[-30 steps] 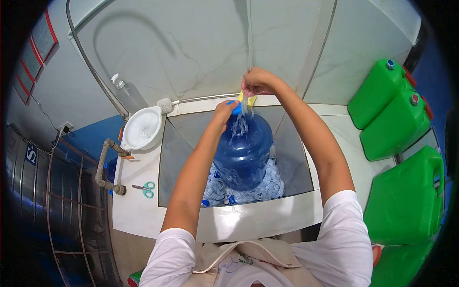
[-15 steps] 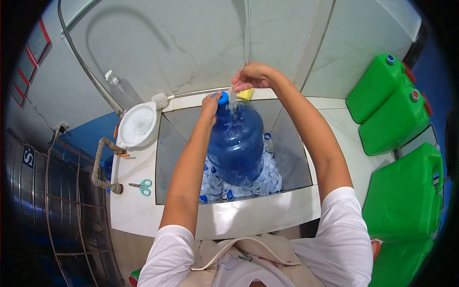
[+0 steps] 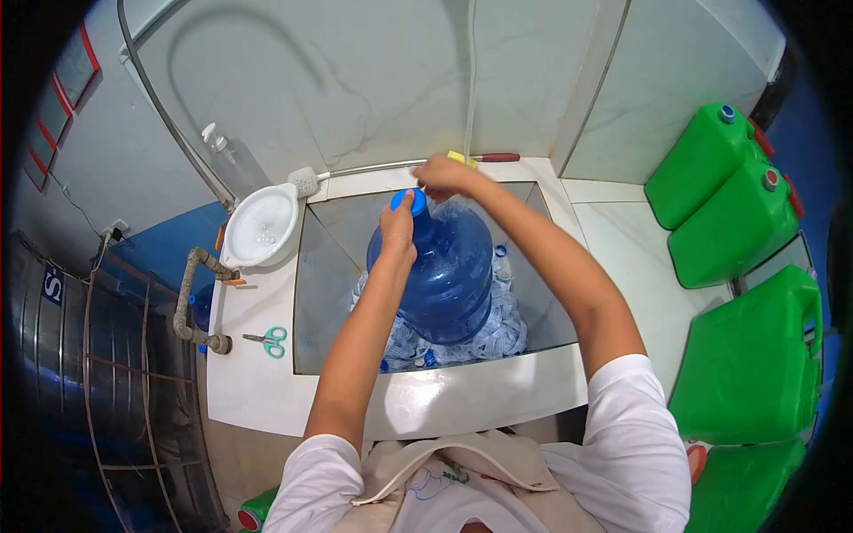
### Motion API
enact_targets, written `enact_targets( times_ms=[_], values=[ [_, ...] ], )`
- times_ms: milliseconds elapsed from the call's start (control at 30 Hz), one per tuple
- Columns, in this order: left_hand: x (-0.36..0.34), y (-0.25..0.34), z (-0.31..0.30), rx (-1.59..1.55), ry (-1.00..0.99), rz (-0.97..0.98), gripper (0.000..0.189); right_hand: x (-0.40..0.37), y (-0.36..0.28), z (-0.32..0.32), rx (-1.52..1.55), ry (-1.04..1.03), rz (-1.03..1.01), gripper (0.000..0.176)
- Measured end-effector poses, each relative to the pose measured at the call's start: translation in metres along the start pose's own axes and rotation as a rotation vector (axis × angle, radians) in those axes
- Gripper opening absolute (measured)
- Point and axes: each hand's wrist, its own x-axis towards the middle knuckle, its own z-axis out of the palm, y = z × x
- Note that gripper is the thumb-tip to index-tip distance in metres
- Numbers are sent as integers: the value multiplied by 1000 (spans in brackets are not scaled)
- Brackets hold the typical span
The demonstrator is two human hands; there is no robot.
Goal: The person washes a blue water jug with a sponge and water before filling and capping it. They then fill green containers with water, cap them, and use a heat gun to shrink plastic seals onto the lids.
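Head view: the large blue water bottle (image 3: 440,275) stands in the sunken basin (image 3: 480,400), leaning toward its far edge, on a heap of blue-and-white wrappers (image 3: 498,329). The left hand (image 3: 397,226) has its fingers wrapped around the bottle's neck just under the blue cap (image 3: 409,202), much as half a second ago.

The right hand (image 3: 444,176) has come down. Earlier it was raised in a splashing stream, and now it sits at the basin's far edge, just beside the cap. Its fingers are curled, but whether they grip anything cannot be told. The yellow sponge (image 3: 456,157) lies just behind it on the far ledge, and a red-handled brush (image 3: 498,157) now shows there. The water stream (image 3: 469,80) has thinned to a faint line.

On the worktop's left side are a white bowl (image 3: 259,227) and scissors (image 3: 267,338).
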Motion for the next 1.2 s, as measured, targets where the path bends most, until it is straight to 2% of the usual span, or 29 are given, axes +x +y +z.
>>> enact_targets(
  times_ms=[67, 100, 167, 233, 300, 400, 467, 567, 667, 767, 867, 967, 1200],
  values=[
    [0, -5, -8, -14, 40, 61, 26, -13, -21, 23, -254, 26, -11, 42],
    [0, -5, -10, -13, 42, 59, 26, -11, -22, 35, -253, 22, -10, 42],
    [-2, -5, -11, -21, 101, 125, 29, 0, -19, 57, -641, 365, -263, 40],
    [6, -6, -10, -34, 160, 169, 28, 2, -23, 69, -643, 391, -222, 36],
    [7, -6, -11, -51, 218, 212, 27, 4, -21, 77, -548, 563, -289, 44],
    [9, -3, -8, -152, 230, 277, 26, 16, -20, 77, -599, 510, -411, 43],
    [15, -5, -12, -41, 286, 308, 25, 23, -19, 78, -597, 486, -407, 43],
    [16, -3, -11, -96, 284, 333, 25, 30, -19, 79, -611, 481, -438, 42],
    [21, -4, -12, -85, 281, 387, 25, 30, -24, 79, -659, 417, -366, 33],
    [38, -15, -19, -95, 293, 421, 25, 34, -26, 81, -663, 423, -373, 33],
    [27, -7, -21, -72, 277, 414, 25, 35, -26, 85, -642, 438, -354, 33],
    [18, -1, -17, -130, 321, 410, 25, 37, -25, 88, -592, 507, -455, 41],
    [18, -6, -21, -114, 305, 422, 27, 31, -25, 90, -618, 475, -448, 40]
  ],
)
